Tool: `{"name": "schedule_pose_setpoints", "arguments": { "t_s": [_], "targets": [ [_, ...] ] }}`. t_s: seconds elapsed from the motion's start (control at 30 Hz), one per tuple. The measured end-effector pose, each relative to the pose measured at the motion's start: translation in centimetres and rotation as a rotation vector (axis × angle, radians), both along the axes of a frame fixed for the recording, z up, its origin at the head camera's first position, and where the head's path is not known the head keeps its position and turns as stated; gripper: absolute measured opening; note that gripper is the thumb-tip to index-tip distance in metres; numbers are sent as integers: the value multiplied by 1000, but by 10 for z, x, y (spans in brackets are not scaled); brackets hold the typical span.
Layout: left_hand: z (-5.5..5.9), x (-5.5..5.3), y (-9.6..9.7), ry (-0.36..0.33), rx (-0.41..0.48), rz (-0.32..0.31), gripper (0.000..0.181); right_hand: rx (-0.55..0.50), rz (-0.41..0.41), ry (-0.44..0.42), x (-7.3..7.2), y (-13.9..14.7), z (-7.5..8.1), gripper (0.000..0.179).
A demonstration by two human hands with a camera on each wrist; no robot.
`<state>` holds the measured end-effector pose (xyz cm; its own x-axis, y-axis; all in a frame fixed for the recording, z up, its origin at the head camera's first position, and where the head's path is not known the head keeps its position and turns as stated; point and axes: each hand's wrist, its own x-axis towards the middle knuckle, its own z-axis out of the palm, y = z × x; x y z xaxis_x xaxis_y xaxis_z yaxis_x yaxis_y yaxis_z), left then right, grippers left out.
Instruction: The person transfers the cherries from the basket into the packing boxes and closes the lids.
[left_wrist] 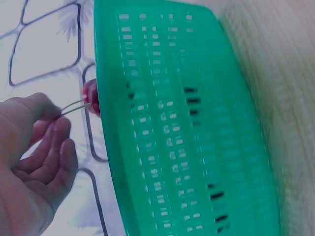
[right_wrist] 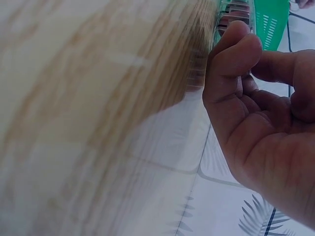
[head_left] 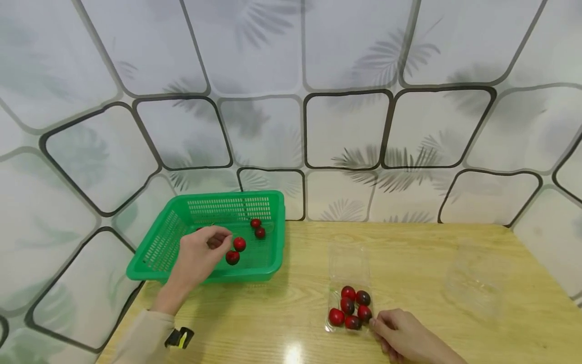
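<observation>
My left hand (head_left: 199,254) is over the green plastic basket (head_left: 278,253). Thumb and index finger pinch the thin stems of a pair of cherries (head_left: 239,244), which dangle below the fingertips. In the left wrist view, two green stems run from the fingertips to the red cherries (left_wrist: 91,97), partly hidden by the basket's rim. A clear plastic clamshell box (head_left: 349,263) lies on the table with its lid folded back, holding several dark red cherries (head_left: 347,306). My right hand (head_left: 409,334) grips the box's near right corner between thumb and curled index finger.
Two more cherries (head_left: 259,232) lie in the right part of the basket. Another clear plastic container (head_left: 475,283) stands at the right on the wooden table (head_left: 300,298). A patterned wall (head_left: 345,131) rises directly behind the table and on both sides.
</observation>
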<state>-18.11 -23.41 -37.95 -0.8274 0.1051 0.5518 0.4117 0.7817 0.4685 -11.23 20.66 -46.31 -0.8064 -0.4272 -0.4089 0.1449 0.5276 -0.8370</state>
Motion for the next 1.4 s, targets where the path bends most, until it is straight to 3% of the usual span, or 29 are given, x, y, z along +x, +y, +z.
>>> {"name": "schedule_pose_setpoints", "arguments": {
  "t_s": [0.23,0.63,0.8,1.0,1.4],
  "targets": [
    [0,10,24,123,65,-122,12,33,-2,10,1,-2,-2,36],
    [8,21,56,185,118,-211,12,12,18,21,-1,-1,0,38],
    [11,25,69,165,140,-290,14,8,13,4,-1,-2,-1,37],
    [3,29,90,177,165,-381,16,7,5,-5,-1,-2,-2,37],
    [-16,34,125,18,170,-404,11,-9,-3,-17,1,-4,-1,37]
  ]
}}
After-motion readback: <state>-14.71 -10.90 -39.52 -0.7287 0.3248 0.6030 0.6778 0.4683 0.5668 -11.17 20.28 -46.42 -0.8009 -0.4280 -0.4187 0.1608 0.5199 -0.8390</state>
